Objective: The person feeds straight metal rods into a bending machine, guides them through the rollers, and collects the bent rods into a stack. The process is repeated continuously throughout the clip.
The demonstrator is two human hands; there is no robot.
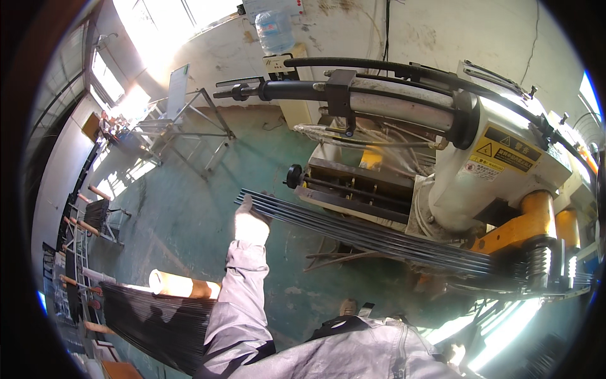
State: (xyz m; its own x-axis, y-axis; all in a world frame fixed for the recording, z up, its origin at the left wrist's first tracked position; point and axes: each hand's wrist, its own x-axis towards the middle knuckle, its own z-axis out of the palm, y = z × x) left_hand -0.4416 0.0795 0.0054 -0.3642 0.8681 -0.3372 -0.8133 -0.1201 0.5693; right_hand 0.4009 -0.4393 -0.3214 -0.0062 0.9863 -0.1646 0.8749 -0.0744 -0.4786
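Note:
My left hand point(251, 225), in a pale work glove, reaches out past the grey sleeve. Its fingers are closed round the left ends of several long, thin dark rods point(353, 235), with the tips showing just beyond the glove. The rods lie side by side and run right, along the near side of a large pale machine point(467, 170). Their right part passes by the machine's yellow bracket point(514, 230) and coil springs point(538, 265), where the far ends are hard to make out. My right hand cannot be made out; only a pale blurred patch shows beside my jacket at lower right.
At lower left a stack of dark rods point(158, 319) lies by an orange-brown roller point(183, 285). Behind stand a metal frame point(202, 120) and a water bottle point(274, 31). The machine's long arm point(297, 90) juts left, above a black knob point(294, 176).

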